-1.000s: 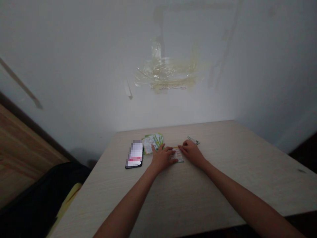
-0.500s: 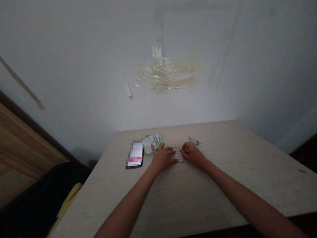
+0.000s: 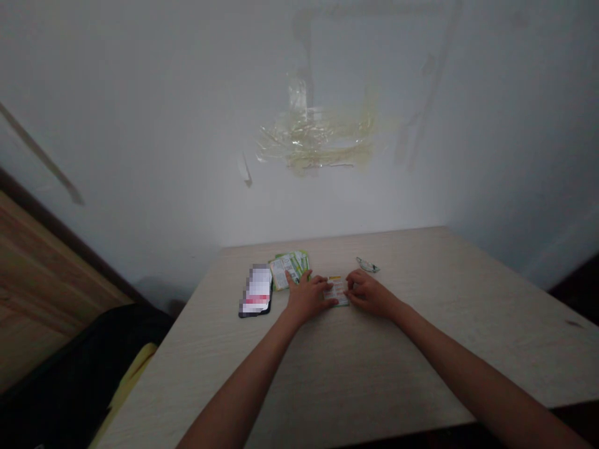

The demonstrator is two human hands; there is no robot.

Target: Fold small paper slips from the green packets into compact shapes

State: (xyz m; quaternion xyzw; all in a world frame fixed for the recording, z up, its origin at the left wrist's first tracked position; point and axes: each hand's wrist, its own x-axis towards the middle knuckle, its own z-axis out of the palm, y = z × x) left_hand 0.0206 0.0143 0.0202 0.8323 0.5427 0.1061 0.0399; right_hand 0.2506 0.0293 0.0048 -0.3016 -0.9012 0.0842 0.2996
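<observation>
A small printed card (image 3: 337, 292) with a yellow strip at its top lies flat on the table between my two hands. My left hand (image 3: 306, 298) has its fingers spread, with the thumb and fingertips resting on the card's left side. Curled fingers of my right hand (image 3: 369, 293) come together in a pinch at the card's right edge. Beyond my left hand lies a fanned pile of green and white cards (image 3: 286, 269), partly behind its fingers. A crumpled clear and green wrapper (image 3: 367, 265) sits just past my right hand.
A dark-edged phone (image 3: 256, 292) with a blurred screen lies left of the card pile. The pale wooden table (image 3: 355, 374) meets a wall (image 3: 187, 156) bearing old tape. Dark and yellow cloth (image 3: 128, 377) is beside the table's left edge.
My right hand has shifted slightly to the right, its fingertips now at the card's edge and showing more of the card. My left hand stays in place.
</observation>
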